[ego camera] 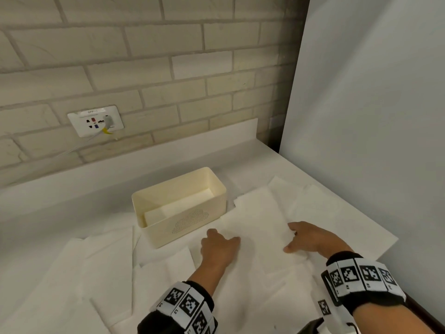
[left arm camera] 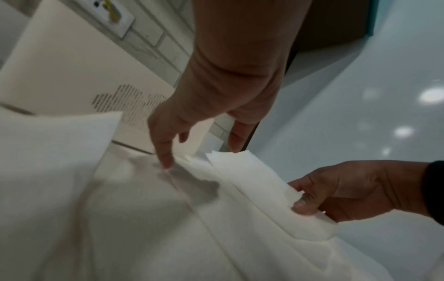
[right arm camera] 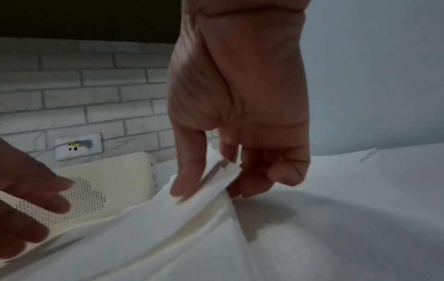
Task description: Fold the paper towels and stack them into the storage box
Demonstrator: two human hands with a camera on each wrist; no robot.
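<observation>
Paper towels [ego camera: 255,227]: white sheets, spread loose and overlapping across the white counter [ego camera: 72,208]; their number cannot be counted, since the edges blend together. One sheet lies in front of the box between both hands, its right edge lifted off the counter.

Storage box [ego camera: 179,207]: one, cream, open-topped, with a dotted cloud pattern on its near wall. It stands toward the back of the counter, near the brick wall [ego camera: 144,68]. Inside, flat white towel lies on the bottom; how many layers cannot be told.

Right hand [ego camera: 310,238]: pinches the raised right edge of the sheet between thumb [right arm camera: 185,171] and fingers, near the counter's right edge.

Left hand [ego camera: 220,247]: fingers loosely spread and pointing down, fingertips [left arm camera: 165,159] at the sheet just in front of the box's near right corner; it holds nothing.

Room: the counter's right edge runs diagonally beside a white panel [ego camera: 373,116]; more sheets cover the near left part of the counter.

Wall socket [ego camera: 95,121]: one, on the brick wall, with a plug in it.
</observation>
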